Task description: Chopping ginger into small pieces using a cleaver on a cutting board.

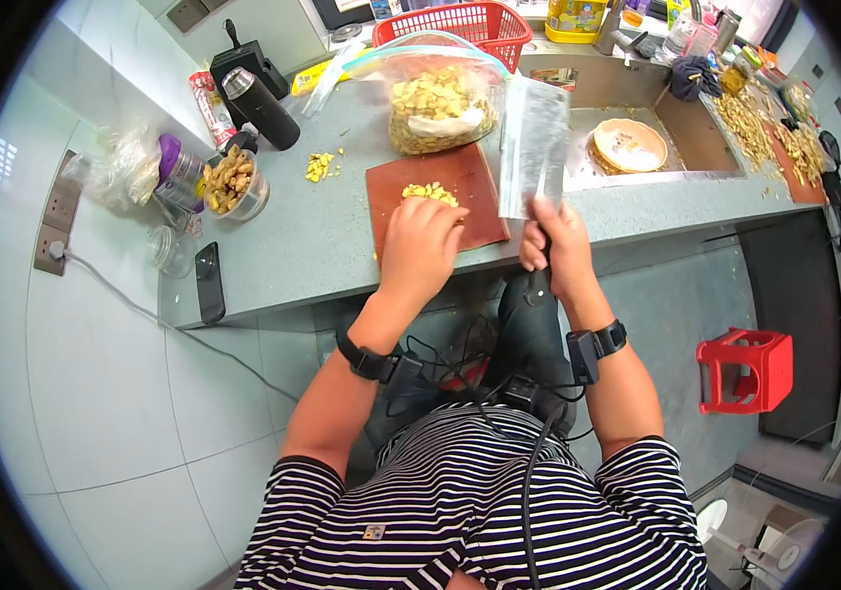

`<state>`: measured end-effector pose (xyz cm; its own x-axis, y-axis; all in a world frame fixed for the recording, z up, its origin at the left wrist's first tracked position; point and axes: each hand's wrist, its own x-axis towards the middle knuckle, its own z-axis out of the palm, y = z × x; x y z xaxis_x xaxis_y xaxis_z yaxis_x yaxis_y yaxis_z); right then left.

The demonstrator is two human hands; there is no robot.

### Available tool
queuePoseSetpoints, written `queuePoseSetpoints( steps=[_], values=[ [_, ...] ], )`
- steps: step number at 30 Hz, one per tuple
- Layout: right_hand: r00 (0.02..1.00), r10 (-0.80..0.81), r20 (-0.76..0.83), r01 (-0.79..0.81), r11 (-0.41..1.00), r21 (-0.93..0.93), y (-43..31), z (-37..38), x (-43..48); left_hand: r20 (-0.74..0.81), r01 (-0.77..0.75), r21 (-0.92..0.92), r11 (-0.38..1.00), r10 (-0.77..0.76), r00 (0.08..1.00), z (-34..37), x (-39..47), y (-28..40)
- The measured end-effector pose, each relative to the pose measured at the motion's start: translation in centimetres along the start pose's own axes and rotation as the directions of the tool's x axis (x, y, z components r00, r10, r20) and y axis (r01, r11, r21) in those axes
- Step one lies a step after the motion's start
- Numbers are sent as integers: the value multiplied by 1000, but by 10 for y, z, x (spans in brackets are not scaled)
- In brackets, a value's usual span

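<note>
My right hand (559, 247) grips the dark handle of a cleaver (536, 140), its broad metal blade pointing away from me, right of a reddish-brown cutting board (475, 181). My left hand (424, 240) is over the near left part of the board, fingers bent beside a small heap of chopped yellow pieces (429, 193); whether it holds any is hidden. Behind the board stands a clear zip bag (441, 110) filled with similar sliced pieces. A smaller pile of yellow bits (319, 167) lies on the grey countertop (295, 228) to the left.
At left are a plastic tub of knobbly roots (232, 188), a black flask (262, 109) and a phone (209, 283) at the counter's edge. A sink (693, 129) holding an orange bowl (630, 145) is at right. A red basket (457, 29) sits behind; a red stool (748, 371) stands on the floor.
</note>
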<state>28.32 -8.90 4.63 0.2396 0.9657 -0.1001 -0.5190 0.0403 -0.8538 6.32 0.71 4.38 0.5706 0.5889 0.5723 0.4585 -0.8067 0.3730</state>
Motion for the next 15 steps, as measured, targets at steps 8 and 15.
queuePoseSetpoints(
  steps=[8,15],
  values=[
    [988,-98,-117,115,982,151,-5,-48,9,390,-267,228,936,163,906,63,83,23],
    [994,-45,-104,70,964,256,-1,-58,17,366,-270,271,924,160,917,118,128,-3]
  ],
)
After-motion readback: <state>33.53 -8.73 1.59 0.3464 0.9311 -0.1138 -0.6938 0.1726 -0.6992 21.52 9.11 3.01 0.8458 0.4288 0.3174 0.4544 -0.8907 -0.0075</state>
